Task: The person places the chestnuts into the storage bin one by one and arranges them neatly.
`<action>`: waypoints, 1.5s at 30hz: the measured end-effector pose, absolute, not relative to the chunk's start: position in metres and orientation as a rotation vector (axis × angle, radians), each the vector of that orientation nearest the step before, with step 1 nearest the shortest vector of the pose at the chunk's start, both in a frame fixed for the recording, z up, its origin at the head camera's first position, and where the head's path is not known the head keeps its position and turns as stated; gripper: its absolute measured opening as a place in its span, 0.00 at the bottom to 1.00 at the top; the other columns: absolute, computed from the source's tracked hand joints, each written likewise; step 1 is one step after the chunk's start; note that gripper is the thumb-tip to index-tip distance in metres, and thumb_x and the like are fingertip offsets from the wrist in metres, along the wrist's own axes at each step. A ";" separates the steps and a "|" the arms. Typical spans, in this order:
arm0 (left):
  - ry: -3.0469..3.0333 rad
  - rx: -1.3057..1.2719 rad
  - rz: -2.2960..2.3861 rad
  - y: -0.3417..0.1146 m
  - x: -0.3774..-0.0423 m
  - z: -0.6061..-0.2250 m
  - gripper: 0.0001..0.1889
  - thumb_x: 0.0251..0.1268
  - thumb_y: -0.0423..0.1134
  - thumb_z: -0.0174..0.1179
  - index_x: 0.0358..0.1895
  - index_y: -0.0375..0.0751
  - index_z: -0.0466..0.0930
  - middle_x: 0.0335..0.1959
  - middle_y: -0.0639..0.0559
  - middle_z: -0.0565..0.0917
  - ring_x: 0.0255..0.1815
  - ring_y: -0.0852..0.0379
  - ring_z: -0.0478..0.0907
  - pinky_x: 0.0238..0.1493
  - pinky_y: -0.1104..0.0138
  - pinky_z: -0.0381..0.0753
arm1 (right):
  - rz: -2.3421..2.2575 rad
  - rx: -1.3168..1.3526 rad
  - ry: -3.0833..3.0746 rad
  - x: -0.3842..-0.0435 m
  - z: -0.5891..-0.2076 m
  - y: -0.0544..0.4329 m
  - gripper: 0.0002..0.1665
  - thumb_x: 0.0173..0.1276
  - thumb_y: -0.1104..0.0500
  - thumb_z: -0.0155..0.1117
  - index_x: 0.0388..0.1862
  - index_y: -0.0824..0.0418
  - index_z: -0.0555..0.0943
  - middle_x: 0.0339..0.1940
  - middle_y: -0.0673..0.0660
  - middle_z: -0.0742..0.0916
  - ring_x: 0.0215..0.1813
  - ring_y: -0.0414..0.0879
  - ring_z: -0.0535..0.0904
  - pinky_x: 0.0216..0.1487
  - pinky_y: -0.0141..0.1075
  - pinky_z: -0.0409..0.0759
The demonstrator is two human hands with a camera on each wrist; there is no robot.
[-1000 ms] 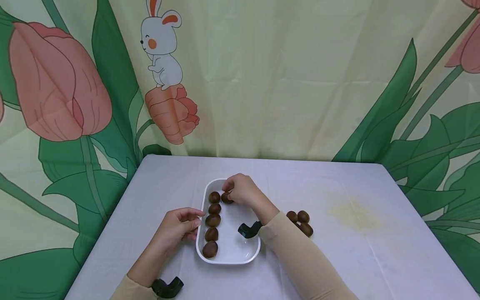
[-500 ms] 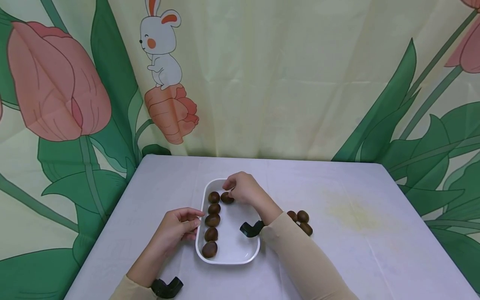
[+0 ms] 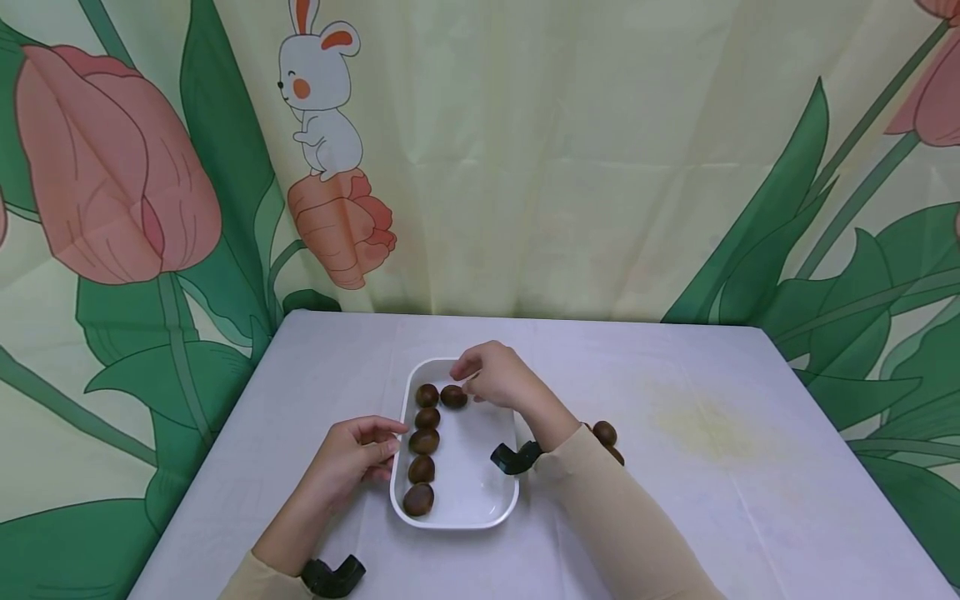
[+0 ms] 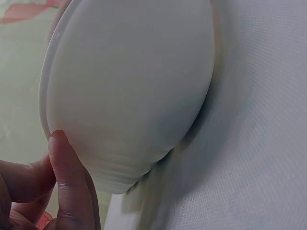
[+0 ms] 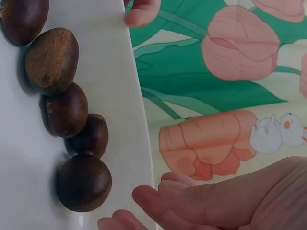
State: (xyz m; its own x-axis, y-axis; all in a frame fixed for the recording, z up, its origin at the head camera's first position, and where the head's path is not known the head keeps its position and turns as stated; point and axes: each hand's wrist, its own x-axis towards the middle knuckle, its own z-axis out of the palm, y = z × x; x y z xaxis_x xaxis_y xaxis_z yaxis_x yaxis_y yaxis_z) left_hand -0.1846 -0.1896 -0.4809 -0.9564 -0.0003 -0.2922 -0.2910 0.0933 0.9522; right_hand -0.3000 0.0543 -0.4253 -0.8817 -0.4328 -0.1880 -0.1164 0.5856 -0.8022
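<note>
Several glossy brown chestnuts (image 3: 423, 442) line the left side of a white tray (image 3: 476, 487). One more chestnut (image 3: 453, 396) lies beside the far end of that row. Close to its right is my right hand (image 3: 498, 375), fingers bent loosely with nothing between them; the right wrist view has this hand (image 5: 216, 201) by the rim near the chestnuts (image 5: 84, 182). At the tray's left edge, my left hand (image 3: 360, 450) touches the rim with its fingertips. From the left wrist, a straight finger (image 4: 67, 177) meets the tray's outer wall (image 4: 129, 96).
More chestnuts (image 3: 604, 432) lie on the white tablecloth (image 3: 712, 500) right of the tray, partly hidden by my right sleeve (image 3: 615, 517). A black device (image 3: 333, 577) sits on my left wrist, another (image 3: 516, 458) on the right. A printed curtain (image 3: 525, 167) hangs behind the table.
My right hand has let go of the chestnut at the tray's far end and drawn slightly to the right. The left hand stays at the tray's edge.
</note>
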 end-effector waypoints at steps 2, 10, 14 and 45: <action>2.152 -0.299 1.959 -0.189 -0.185 -0.481 0.15 0.69 0.24 0.67 0.57 0.26 0.86 0.33 0.49 0.84 0.24 0.56 0.83 0.26 0.68 0.87 | -1.236 -0.434 2.430 -0.298 -0.423 0.057 0.15 0.68 0.72 0.67 0.53 0.65 0.89 0.51 0.60 0.93 0.48 0.57 0.91 0.44 0.40 0.92; 2.165 -0.305 1.953 -0.188 -0.185 -0.480 0.15 0.69 0.24 0.66 0.57 0.26 0.86 0.33 0.49 0.84 0.24 0.57 0.83 0.26 0.68 0.87 | -1.290 -0.457 2.402 -0.293 -0.416 0.075 0.16 0.70 0.73 0.65 0.54 0.67 0.88 0.56 0.64 0.91 0.48 0.48 0.88 0.46 0.42 0.93; 2.163 -0.307 1.958 -0.189 -0.185 -0.480 0.14 0.69 0.23 0.66 0.57 0.27 0.87 0.33 0.49 0.84 0.25 0.56 0.83 0.27 0.68 0.88 | -1.311 -0.455 2.386 -0.291 -0.413 0.085 0.15 0.70 0.73 0.66 0.54 0.66 0.88 0.57 0.65 0.91 0.48 0.48 0.88 0.47 0.42 0.93; 2.199 -0.358 1.936 -0.186 -0.184 -0.479 0.13 0.69 0.24 0.67 0.54 0.33 0.89 0.35 0.47 0.84 0.27 0.54 0.84 0.26 0.68 0.87 | -1.208 -0.303 2.472 -0.272 -0.413 0.181 0.13 0.74 0.69 0.66 0.55 0.63 0.88 0.59 0.66 0.90 0.56 0.54 0.88 0.47 0.45 0.94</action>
State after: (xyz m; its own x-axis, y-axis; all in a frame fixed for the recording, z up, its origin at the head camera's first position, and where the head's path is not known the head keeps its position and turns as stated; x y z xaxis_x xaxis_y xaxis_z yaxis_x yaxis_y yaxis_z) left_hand -0.1840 -0.1856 -0.4793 -0.9528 -0.0551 -0.2984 -0.3030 0.1184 0.9456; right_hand -0.2725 0.1808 -0.4134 -0.9078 -0.3482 -0.2338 -0.0296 0.6093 -0.7924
